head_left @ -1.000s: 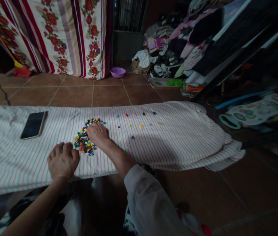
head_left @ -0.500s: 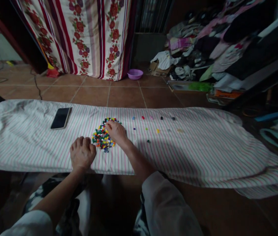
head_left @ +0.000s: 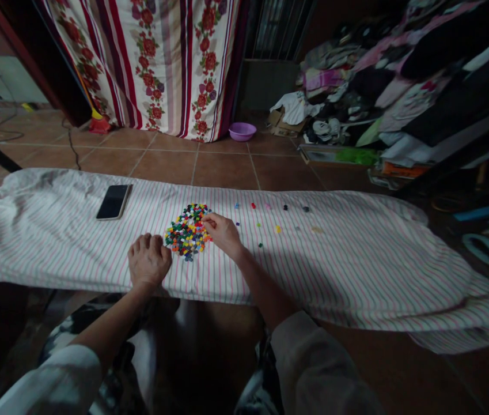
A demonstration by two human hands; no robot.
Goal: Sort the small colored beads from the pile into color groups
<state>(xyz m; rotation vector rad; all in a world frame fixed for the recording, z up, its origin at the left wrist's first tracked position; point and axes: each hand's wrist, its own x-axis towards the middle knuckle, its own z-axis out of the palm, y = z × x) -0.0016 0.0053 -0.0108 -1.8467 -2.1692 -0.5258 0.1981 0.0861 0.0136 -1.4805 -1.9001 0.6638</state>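
A pile of small coloured plastic pieces point(head_left: 184, 233), much like tiny building bricks, lies on the striped cloth point(head_left: 356, 271). Over the pile's right edge, my right hand point(head_left: 222, 231) is closed in a pinch; whatever its fingertips hold is too small to make out. My left hand point(head_left: 150, 259) rests on the cloth just left of the pile, its fingers curled and nothing visible in them. Right of the pile, single pieces lie apart in loose rows, among them a red piece point(head_left: 253, 206), a yellow piece point(head_left: 277, 229) and a green piece point(head_left: 260, 245).
A phone point(head_left: 114, 202) lies on the cloth to the left. Beyond, on the tiled floor point(head_left: 222, 167), stand a purple basin point(head_left: 242, 132) and a flowered curtain point(head_left: 175, 69). Heaped clothes point(head_left: 334, 86) fill the back right.
My right hand has moved right, from over the pile to its right edge, still pinched. My left hand stays beside the pile. The whole view has shifted slightly.
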